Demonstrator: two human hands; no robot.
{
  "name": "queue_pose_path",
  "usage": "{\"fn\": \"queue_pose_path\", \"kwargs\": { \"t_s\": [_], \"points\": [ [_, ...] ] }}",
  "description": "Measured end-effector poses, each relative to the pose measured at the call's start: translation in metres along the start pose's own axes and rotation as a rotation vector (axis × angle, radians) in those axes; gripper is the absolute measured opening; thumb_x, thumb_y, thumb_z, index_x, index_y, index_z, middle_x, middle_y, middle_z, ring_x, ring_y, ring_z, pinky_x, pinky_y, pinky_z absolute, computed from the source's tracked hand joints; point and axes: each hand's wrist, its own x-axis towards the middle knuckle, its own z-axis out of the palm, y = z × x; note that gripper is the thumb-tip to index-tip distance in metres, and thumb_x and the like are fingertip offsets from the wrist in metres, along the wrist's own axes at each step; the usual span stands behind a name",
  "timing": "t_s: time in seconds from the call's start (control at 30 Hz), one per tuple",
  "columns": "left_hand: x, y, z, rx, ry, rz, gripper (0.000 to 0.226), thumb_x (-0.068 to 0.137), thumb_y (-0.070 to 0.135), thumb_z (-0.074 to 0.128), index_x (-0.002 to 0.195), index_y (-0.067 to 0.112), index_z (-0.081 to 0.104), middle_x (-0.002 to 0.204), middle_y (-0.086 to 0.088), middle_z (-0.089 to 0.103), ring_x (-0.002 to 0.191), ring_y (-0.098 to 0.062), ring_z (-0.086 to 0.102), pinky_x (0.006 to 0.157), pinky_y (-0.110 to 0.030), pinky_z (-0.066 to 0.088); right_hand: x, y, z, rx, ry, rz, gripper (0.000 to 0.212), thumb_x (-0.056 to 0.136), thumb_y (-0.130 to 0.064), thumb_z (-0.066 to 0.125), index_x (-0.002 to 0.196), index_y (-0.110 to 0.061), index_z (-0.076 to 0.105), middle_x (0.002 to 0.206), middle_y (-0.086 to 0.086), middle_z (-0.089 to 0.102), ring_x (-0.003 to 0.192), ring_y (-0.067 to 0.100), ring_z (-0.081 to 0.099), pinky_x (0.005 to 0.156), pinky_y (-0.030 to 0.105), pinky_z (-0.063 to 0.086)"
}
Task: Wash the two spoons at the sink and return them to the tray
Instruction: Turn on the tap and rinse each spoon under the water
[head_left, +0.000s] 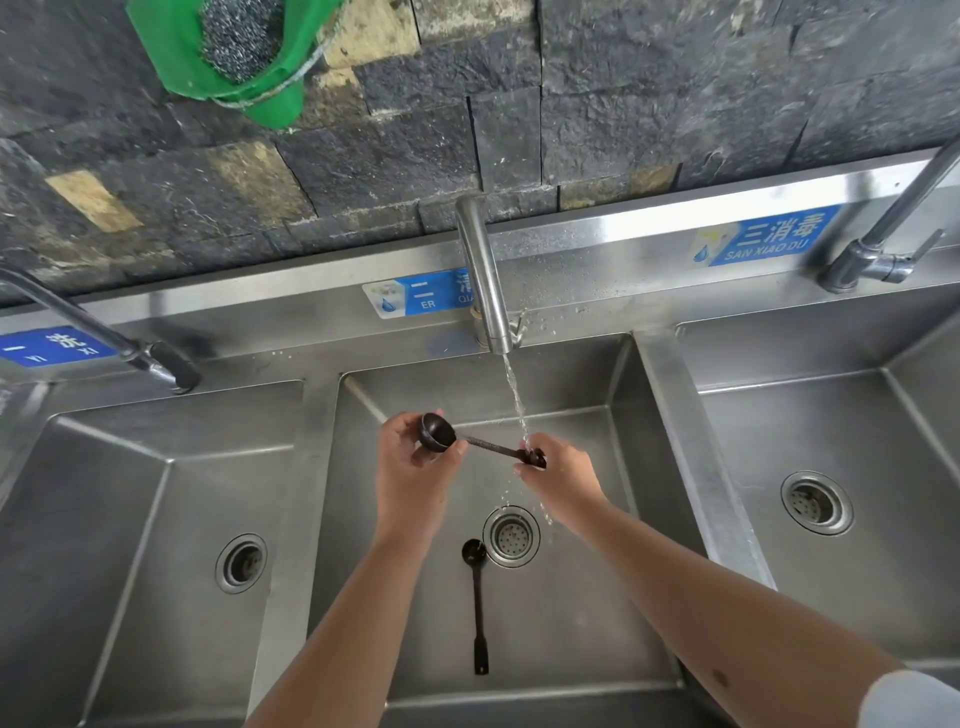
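One dark spoon (483, 446) is held across the middle basin (571, 597): its bowl is gripped by the closed fingers of the left hand (415, 467), its handle end pinched by the right hand (563, 475). Water from the tap (485, 280) lands at the handle end. The second spoon (478, 608) lies on the basin floor, just beside the drain (511, 535). No tray is in view. It is judged that the spoon should be drawn along under the stream and turned, so that the bowl is rinsed inside and out.
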Motion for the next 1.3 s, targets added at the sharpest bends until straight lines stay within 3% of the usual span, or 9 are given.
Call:
{"fn": "queue_pose_path", "kwargs": {
  "t_s": [0.1,0.3,0.5,0.63,0.8,0.97,1.07,1.2,1.3],
  "points": [
    [0.003,-0.002,0.001,-0.081,0.009,-0.027,0.043,0.078,0.003,0.074,0.108,0.021,0.05,0.11,0.003,0.07,0.086,0.003,0.068,0.071,-0.01,0.052,-0.004,0.005,-0.006,0.041,0.047,-0.024,0.012,0.081,-0.023,0.067,0.092,-0.025,0.071,0.071,-0.016,0.058,0.066,0.005,0.054,0.056,0.01,0.037],
    [0.013,-0.009,0.017,-0.114,-0.11,-0.151,0.036,0.082,0.015,0.073,0.106,0.037,0.057,0.093,-0.003,0.064,0.08,-0.016,0.061,0.068,-0.028,0.05,-0.027,0.02,-0.042,0.143,0.108,-0.034,0.01,0.085,-0.021,0.066,0.088,-0.026,0.074,0.068,-0.02,0.061,0.064,-0.003,0.056,0.063,0.011,0.042],
    [0.009,-0.016,0.046,-0.226,-0.352,-0.371,0.029,0.086,0.0,0.065,0.108,0.019,0.062,0.094,-0.008,0.067,0.08,-0.02,0.059,0.065,-0.025,0.047,-0.072,0.05,-0.078,0.23,-0.072,0.141,0.017,0.088,-0.03,0.061,0.076,-0.02,0.067,0.047,-0.012,0.045,0.043,0.006,0.037,0.042,0.018,0.03],
    [0.005,-0.016,0.062,-0.424,-0.421,-0.555,0.028,0.09,-0.007,0.053,0.113,0.008,0.059,0.093,-0.011,0.065,0.071,-0.015,0.061,0.073,-0.027,0.048,-0.095,0.061,-0.081,0.489,-0.019,0.3,0.017,0.09,-0.021,0.063,0.078,-0.013,0.071,0.044,-0.008,0.036,0.038,0.009,0.028,0.037,0.019,0.023],
    [0.007,-0.016,0.065,-0.519,-0.472,-0.624,0.026,0.093,-0.003,0.049,0.105,0.017,0.061,0.091,-0.003,0.07,0.076,-0.011,0.063,0.064,-0.023,0.04,-0.103,0.061,-0.08,0.643,0.004,0.343,0.016,0.091,-0.012,0.062,0.078,-0.006,0.069,0.044,-0.003,0.034,0.038,0.012,0.025,0.039,0.021,0.021],
    [0.01,-0.015,0.059,-0.429,-0.453,-0.651,0.03,0.093,-0.004,0.049,0.106,0.02,0.062,0.099,-0.007,0.069,0.077,-0.011,0.065,0.066,-0.025,0.04,-0.101,0.057,-0.079,0.41,0.061,0.302,0.015,0.09,-0.024,0.062,0.079,-0.02,0.072,0.044,-0.009,0.043,0.041,0.01,0.035,0.044,0.026,0.028],
    [0.01,-0.018,0.056,-0.279,-0.436,-0.611,0.03,0.093,0.0,0.053,0.111,0.022,0.063,0.096,-0.008,0.072,0.081,-0.017,0.066,0.078,-0.032,0.047,-0.102,0.054,-0.078,0.104,0.176,0.135,0.018,0.089,-0.026,0.062,0.08,-0.039,0.07,0.049,-0.015,0.056,0.044,0.001,0.048,0.044,0.012,0.035],
    [0.01,-0.025,0.055,-0.263,-0.396,-0.563,0.03,0.09,0.01,0.063,0.121,0.014,0.062,0.098,-0.011,0.062,0.09,-0.022,0.064,0.075,-0.03,0.053,-0.109,0.056,-0.074,-0.104,0.363,-0.096,0.022,0.087,-0.012,0.068,0.107,-0.018,0.074,0.079,-0.007,0.063,0.071,0.005,0.061,0.064,0.004,0.041],
    [0.013,-0.029,0.058,-0.352,-0.364,-0.51,0.036,0.09,0.0,0.061,0.124,0.013,0.06,0.103,-0.008,0.06,0.095,-0.02,0.063,0.079,-0.031,0.057,-0.113,0.056,-0.069,-0.034,0.318,-0.104,0.026,0.09,-0.01,0.063,0.115,-0.014,0.07,0.087,-0.008,0.062,0.081,0.003,0.061,0.071,0.003,0.041]
  ]
}}
